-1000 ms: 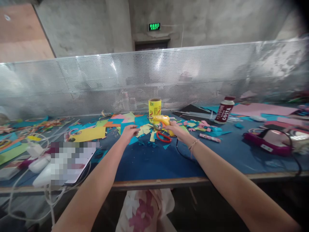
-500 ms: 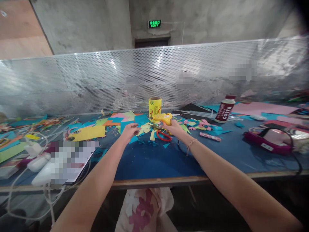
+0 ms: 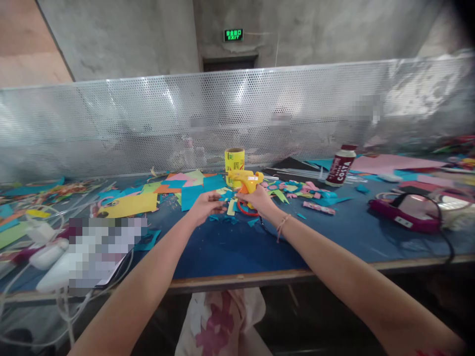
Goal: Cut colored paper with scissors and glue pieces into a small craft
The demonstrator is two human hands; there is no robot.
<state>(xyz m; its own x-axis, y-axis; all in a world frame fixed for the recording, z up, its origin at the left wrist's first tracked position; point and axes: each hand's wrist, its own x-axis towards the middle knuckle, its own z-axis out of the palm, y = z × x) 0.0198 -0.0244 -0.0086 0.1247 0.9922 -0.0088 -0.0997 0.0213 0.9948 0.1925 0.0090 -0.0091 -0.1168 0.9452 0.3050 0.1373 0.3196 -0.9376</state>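
My right hand (image 3: 257,201) grips the handle of a yellow glue gun (image 3: 246,179) and holds it upright just above the blue table (image 3: 237,247), nozzle pointing left. My left hand (image 3: 205,204) is beside it, fingers curled over small blue paper scraps (image 3: 218,216); I cannot make out what it pinches. Red-handled scissors (image 3: 248,211) lie under my right hand. A yellow tape roll (image 3: 234,161) stands just behind the gun.
Coloured paper cut-outs (image 3: 137,203) litter the table's far half. A brown Costa bottle (image 3: 340,166) stands at the right, with a pink device and black cable (image 3: 408,216) nearer. White chargers and cords (image 3: 48,252) lie at the left. A perforated metal screen (image 3: 237,118) closes the back.
My right hand has lifted the glue gun from lying on the table to upright. My left hand has shifted slightly right toward it. The view has swung a little to the right.
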